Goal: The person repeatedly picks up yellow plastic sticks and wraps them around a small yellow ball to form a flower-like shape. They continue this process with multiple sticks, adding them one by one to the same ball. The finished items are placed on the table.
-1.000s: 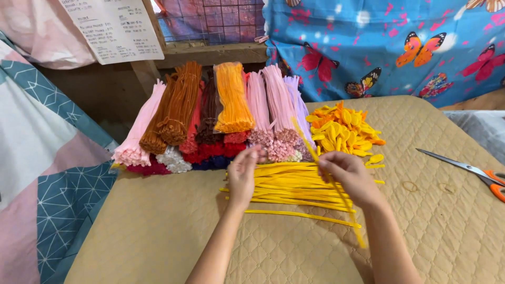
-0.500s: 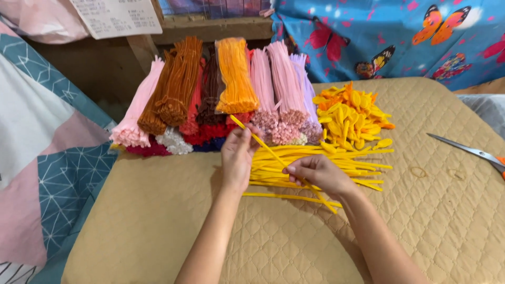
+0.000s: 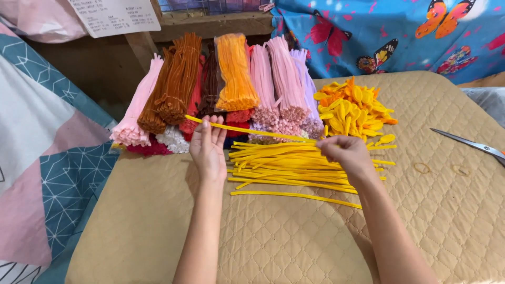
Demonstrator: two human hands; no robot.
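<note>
The right hand (image 3: 344, 152) pinches one end of a single yellow pipe cleaner (image 3: 247, 129), which slants up to the left hand (image 3: 208, 147). The left hand's fingers are straight and pressed together, the stem lying across their tips. Just beneath lies a loose pile of yellow pipe cleaners (image 3: 294, 165) in the middle of the tan quilted pad (image 3: 158, 226). Along the pad's far edge lean bundled pipe cleaners (image 3: 231, 79) in pink, brown, orange and lilac. A heap of folded yellow-orange pieces (image 3: 352, 108) sits beside them. Scissors (image 3: 471, 143) lie at the right edge.
</note>
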